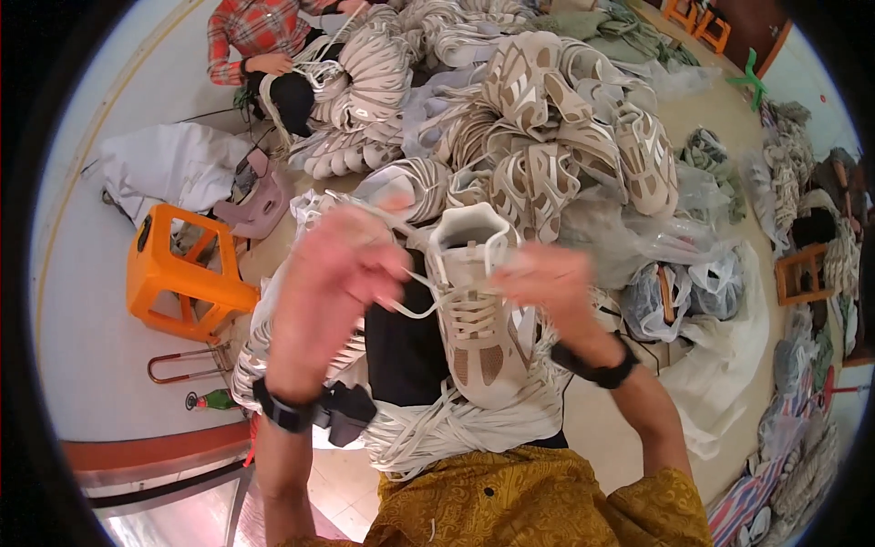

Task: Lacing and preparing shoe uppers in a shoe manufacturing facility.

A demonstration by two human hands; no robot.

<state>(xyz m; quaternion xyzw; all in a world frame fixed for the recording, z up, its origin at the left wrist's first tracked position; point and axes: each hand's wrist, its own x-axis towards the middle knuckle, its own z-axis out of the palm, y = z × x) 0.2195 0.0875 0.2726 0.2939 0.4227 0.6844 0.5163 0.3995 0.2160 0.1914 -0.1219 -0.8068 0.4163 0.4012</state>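
Note:
A beige and white sneaker upper [474, 314] lies over my lap, toe toward me, its white shoelace [421, 313] crossing the tongue in several rows. At its left my left hand [351, 260], blurred by motion, has its fingers closed on the loose lace, which loops from the upper to the fingertips. My right hand [547, 276], also blurred, pinches the right edge of the upper near the top eyelets. Its fingertips are partly smeared. Below the toe a bundle of white laces [456, 433] rests across my lap.
Large piles of similar shoe uppers [538, 173] fill the space ahead. An orange plastic stool [187, 273] stands at the left, with a green bottle [211, 399] lying nearby. A person in a checked shirt [260, 36] handles laces at the far left. Plastic bags [679, 296] lie on the right.

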